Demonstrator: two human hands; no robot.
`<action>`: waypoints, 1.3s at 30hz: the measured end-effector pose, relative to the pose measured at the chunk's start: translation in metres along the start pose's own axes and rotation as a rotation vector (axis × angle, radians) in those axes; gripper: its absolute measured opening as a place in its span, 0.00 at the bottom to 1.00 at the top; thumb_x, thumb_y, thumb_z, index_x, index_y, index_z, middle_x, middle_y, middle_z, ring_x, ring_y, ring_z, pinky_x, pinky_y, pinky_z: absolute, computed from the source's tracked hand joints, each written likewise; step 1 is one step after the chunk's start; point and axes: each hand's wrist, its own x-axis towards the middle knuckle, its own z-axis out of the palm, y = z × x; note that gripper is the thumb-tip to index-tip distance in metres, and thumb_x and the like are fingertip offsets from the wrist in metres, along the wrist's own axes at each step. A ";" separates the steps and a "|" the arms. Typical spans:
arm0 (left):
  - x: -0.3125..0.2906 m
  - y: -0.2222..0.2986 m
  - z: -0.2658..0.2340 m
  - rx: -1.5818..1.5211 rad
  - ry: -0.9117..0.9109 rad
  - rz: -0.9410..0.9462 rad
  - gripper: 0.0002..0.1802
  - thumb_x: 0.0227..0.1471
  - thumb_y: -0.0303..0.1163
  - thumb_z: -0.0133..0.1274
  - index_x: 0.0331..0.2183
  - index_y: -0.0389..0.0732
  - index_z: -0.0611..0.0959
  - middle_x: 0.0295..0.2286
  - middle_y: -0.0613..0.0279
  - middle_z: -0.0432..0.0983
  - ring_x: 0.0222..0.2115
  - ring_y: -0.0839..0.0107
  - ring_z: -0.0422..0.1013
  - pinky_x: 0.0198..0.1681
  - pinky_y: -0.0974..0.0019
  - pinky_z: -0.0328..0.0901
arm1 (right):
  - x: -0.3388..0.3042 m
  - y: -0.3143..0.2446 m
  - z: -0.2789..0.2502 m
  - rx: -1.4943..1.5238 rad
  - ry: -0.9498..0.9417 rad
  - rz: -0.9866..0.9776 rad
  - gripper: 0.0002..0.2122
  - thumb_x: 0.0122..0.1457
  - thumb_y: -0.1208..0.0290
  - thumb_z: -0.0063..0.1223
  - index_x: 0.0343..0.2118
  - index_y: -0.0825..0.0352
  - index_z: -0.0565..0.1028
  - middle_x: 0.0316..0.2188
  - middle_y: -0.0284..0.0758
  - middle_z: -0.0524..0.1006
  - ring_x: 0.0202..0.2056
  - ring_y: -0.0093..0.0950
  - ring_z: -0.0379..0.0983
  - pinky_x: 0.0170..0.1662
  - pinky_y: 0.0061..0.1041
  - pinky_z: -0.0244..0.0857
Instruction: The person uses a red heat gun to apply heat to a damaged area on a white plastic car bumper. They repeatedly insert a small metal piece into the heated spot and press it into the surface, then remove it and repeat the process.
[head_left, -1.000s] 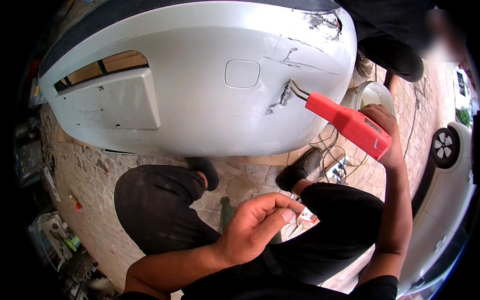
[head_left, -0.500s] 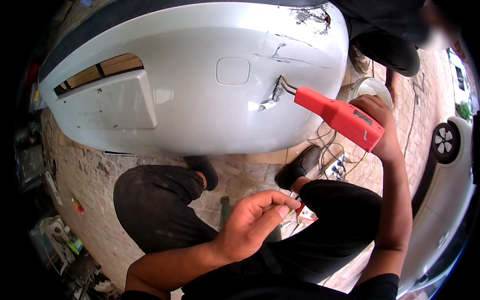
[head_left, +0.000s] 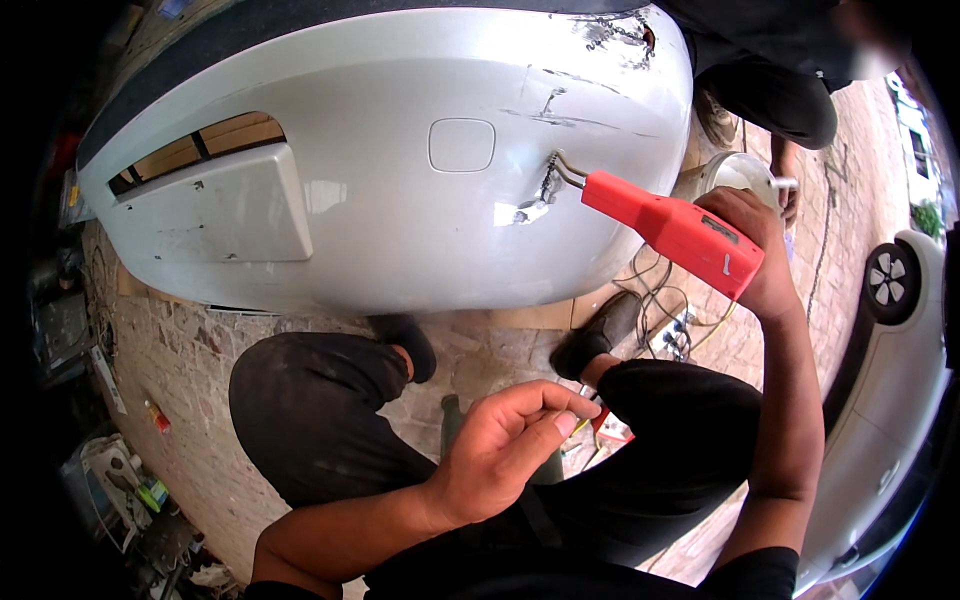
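A silver car bumper lies in front of my knees. A dark row of staple marks runs along a crack in it, beside a scraped patch. My right hand is wrapped round the red body of a hot stapler. Its two bent metal prongs reach the top of the staple row. Over my lap, my left hand is closed, thumb and fingers pinched together; whatever may be between the fingertips is too small to make out.
Another person crouches at the far right, one hand beside a white bucket. Cables and a power strip lie by my right shoe. A green bottle stands between my legs. At right is a white car; clutter sits at left.
The hot stapler and my right hand have shifted slightly left, as has the bumper in view. Beside the bucket, the other person's hand and a white object now show. My left hand stays still.
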 end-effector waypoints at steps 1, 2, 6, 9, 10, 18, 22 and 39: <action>-0.001 0.000 -0.001 -0.020 -0.007 -0.004 0.15 0.68 0.30 0.49 0.49 0.31 0.82 0.25 0.73 0.69 0.25 0.85 0.59 0.30 0.76 0.55 | 0.000 0.000 0.000 -0.005 -0.005 0.007 0.14 0.48 0.69 0.68 0.37 0.69 0.79 0.34 0.44 0.80 0.38 0.47 0.77 0.44 0.37 0.69; -0.002 0.000 -0.002 -0.040 -0.018 -0.008 0.15 0.68 0.30 0.49 0.49 0.31 0.83 0.28 0.72 0.74 0.27 0.87 0.61 0.32 0.77 0.57 | 0.000 -0.001 0.000 0.001 -0.003 0.017 0.14 0.48 0.69 0.68 0.37 0.69 0.79 0.34 0.44 0.80 0.38 0.47 0.76 0.44 0.37 0.69; -0.003 -0.002 -0.006 -0.042 -0.041 -0.004 0.14 0.69 0.30 0.50 0.48 0.32 0.84 0.32 0.71 0.78 0.31 0.88 0.64 0.35 0.78 0.59 | 0.000 -0.001 -0.001 0.011 0.006 0.030 0.14 0.48 0.69 0.68 0.37 0.69 0.79 0.33 0.44 0.80 0.38 0.47 0.76 0.43 0.36 0.69; -0.003 0.001 -0.001 0.014 -0.014 0.010 0.17 0.67 0.31 0.49 0.49 0.29 0.82 0.20 0.74 0.64 0.21 0.84 0.56 0.27 0.74 0.52 | 0.000 -0.001 0.000 0.010 0.016 0.030 0.14 0.48 0.69 0.68 0.36 0.69 0.79 0.32 0.44 0.80 0.37 0.47 0.76 0.43 0.36 0.69; -0.003 0.001 -0.001 0.017 -0.016 0.013 0.17 0.67 0.31 0.49 0.50 0.29 0.82 0.20 0.74 0.64 0.21 0.84 0.55 0.26 0.74 0.52 | 0.000 -0.002 0.001 0.009 0.020 0.031 0.14 0.48 0.69 0.68 0.36 0.69 0.79 0.32 0.44 0.79 0.37 0.47 0.76 0.43 0.36 0.69; -0.004 0.000 0.002 0.006 -0.029 0.008 0.17 0.67 0.31 0.48 0.50 0.29 0.81 0.20 0.75 0.63 0.21 0.85 0.55 0.26 0.74 0.51 | 0.000 -0.001 0.003 0.022 0.033 0.030 0.13 0.49 0.69 0.67 0.36 0.69 0.78 0.32 0.43 0.80 0.37 0.46 0.76 0.42 0.36 0.68; -0.008 0.004 0.004 0.016 -0.005 0.043 0.17 0.67 0.31 0.48 0.50 0.28 0.81 0.20 0.74 0.63 0.20 0.85 0.55 0.25 0.74 0.51 | -0.001 0.002 0.004 0.047 0.023 0.042 0.12 0.50 0.70 0.67 0.36 0.69 0.78 0.32 0.44 0.80 0.37 0.47 0.76 0.41 0.36 0.68; 0.019 0.201 -0.171 -0.040 0.720 0.782 0.10 0.65 0.34 0.55 0.39 0.37 0.81 0.18 0.76 0.57 0.17 0.83 0.54 0.18 0.74 0.47 | 0.000 0.007 0.012 0.136 0.091 -0.022 0.11 0.51 0.70 0.64 0.34 0.71 0.78 0.29 0.45 0.76 0.35 0.49 0.74 0.38 0.37 0.66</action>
